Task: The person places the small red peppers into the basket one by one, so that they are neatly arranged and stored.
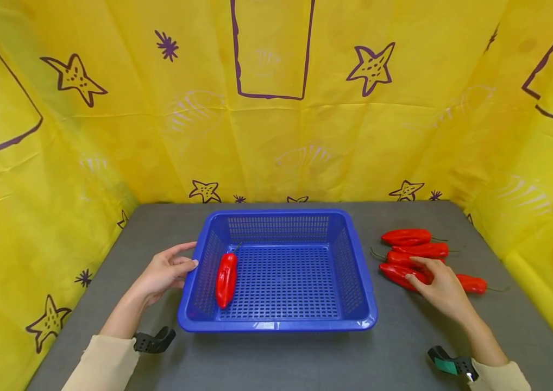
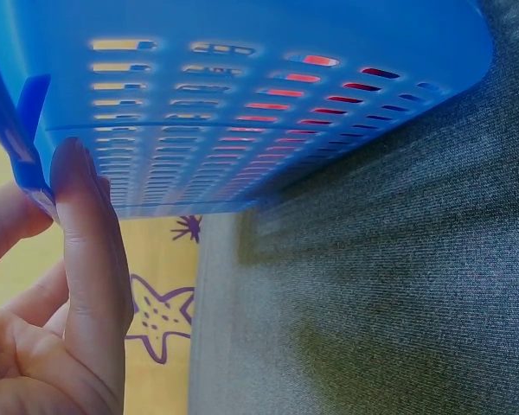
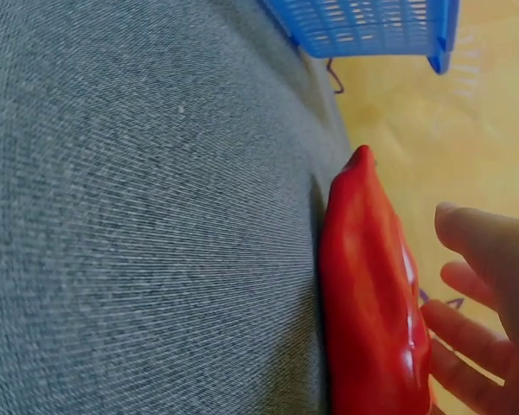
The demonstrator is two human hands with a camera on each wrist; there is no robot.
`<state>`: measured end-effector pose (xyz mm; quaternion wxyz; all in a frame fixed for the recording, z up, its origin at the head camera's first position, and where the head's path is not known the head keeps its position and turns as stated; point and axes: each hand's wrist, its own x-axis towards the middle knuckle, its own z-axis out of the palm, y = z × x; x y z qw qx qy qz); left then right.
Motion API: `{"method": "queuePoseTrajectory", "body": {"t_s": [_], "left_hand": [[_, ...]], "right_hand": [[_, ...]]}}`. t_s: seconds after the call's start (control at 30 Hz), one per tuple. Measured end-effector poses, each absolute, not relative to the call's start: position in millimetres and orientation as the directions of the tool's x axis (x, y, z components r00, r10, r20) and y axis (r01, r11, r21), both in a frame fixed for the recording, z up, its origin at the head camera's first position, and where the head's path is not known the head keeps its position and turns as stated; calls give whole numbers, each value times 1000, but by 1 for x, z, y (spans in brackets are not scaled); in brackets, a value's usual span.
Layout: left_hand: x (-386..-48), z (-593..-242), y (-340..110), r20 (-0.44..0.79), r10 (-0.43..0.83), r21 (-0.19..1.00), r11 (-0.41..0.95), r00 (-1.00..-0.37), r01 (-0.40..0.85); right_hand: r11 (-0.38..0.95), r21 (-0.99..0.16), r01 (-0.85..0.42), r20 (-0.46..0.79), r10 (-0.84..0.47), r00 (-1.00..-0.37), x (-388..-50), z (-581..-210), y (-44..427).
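Observation:
My left hand (image 1: 161, 271) pinches the left rim of a blue plastic basket (image 1: 276, 326); in the left wrist view a digit presses on the basket's outer wall (image 2: 164, 35), just under the rim. One red pepper (image 1: 226, 279) lies lengthwise inside, along the basket's left side. To the right of the basket, my right hand (image 1: 440, 285) is spread over a group of red peppers. Nearest its thumb and fingers is the front-left pepper (image 1: 396, 274). The right wrist view has the thumb apart from a red pepper (image 3: 363, 285), with fingertips close behind it; contact is unclear.
More red peppers lie beside the hand: one at the back (image 1: 406, 237), one just in front of it (image 1: 425, 250), and one to the right (image 1: 472, 284), partly covered. A grey cloth table (image 1: 276, 364) carries everything. Yellow curtain (image 1: 276, 152) encloses the back and sides.

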<state>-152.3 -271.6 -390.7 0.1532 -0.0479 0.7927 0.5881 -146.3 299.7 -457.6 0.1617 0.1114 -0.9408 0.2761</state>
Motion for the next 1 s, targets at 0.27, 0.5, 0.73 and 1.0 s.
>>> {"method": "queuePoseTrajectory", "body": {"t_s": [0.27, 0.5, 0.73, 1.0], "left_hand": [[-153, -391, -270, -298, 103, 918, 304, -949, -255], [-152, -390, -271, -294, 104, 920, 301, -950, -251], [-151, -390, -272, -294, 117, 921, 299, -949, -248], [-151, -389, -272, -289, 125, 924, 295, -949, -243]], "right_hand": [[850, -439, -290, 382, -115, -917, -145, -465, 301], [857, -424, -293, 382, -124, -916, -145, -466, 299], [871, -399, -287, 384, -126, -915, -142, -464, 296], [862, -380, -334, 425, -158, -891, -139, -464, 297]]}}
